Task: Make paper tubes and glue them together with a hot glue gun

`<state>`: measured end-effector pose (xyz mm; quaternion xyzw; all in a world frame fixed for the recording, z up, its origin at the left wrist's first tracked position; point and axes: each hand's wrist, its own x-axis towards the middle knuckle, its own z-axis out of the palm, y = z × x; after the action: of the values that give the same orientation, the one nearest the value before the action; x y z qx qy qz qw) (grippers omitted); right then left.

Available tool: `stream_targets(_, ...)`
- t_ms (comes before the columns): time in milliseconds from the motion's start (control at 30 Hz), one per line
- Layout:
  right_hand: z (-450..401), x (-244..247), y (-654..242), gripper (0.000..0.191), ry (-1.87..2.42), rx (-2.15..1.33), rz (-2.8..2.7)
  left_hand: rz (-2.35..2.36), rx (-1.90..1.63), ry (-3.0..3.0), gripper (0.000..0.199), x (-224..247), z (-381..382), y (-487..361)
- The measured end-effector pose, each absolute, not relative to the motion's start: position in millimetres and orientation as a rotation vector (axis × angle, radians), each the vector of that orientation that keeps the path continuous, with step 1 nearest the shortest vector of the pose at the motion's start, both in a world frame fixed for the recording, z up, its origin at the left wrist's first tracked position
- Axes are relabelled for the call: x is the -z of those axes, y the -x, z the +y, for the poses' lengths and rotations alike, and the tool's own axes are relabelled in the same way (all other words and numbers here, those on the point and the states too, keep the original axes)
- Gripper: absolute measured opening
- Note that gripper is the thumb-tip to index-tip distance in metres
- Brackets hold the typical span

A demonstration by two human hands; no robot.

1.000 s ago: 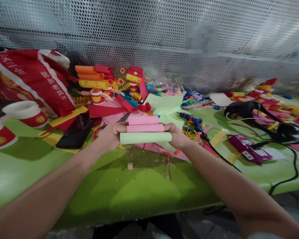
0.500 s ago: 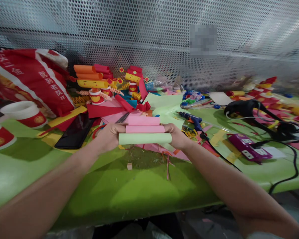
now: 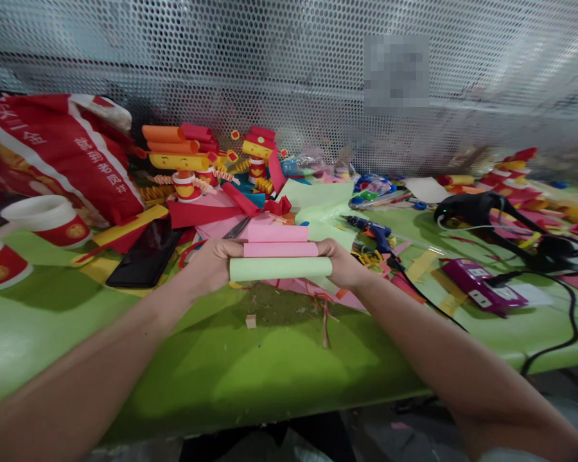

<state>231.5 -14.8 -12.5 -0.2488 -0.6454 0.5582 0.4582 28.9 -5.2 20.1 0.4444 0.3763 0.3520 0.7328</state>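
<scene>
Between my two hands is a stack of paper rolls: a light green roll [image 3: 280,269] in front, with two narrower pink rolls [image 3: 280,249] stepped behind and above it. My left hand [image 3: 220,258] is closed on the left end of the stack, its fingers partly hidden behind the paper. On the right end, my right hand [image 3: 338,263] grips the same rolls. The stack is held level above the green table. Pink paper sheets and scissors [image 3: 238,227] lie just behind it. Finished paper figures [image 3: 180,172] with rolled hats stand farther back on the left.
A black phone [image 3: 144,255] and paper cups [image 3: 48,221] are at left, near a red bag [image 3: 67,154]. At right lie a glue gun [image 3: 370,230], a purple power strip [image 3: 484,287] with its cord, and a black headset [image 3: 510,231]. A perforated metal panel [image 3: 289,77] rises behind.
</scene>
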Motion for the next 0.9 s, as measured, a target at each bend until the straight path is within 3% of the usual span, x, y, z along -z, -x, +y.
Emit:
stream_targets(267, -15.8, 13.8, -231.2, 0.024, 0.579, -1.387, -1.583, 0.834, -0.795, -1.143, 0.007, -19.7, -10.4, -25.7)
stream_targets(900, -13.7, 17.5, -232.0, 0.03, 0.585, -1.393, -1.582, 0.789, -0.786, -1.183, 0.014, -20.4, -7.9, -26.7)
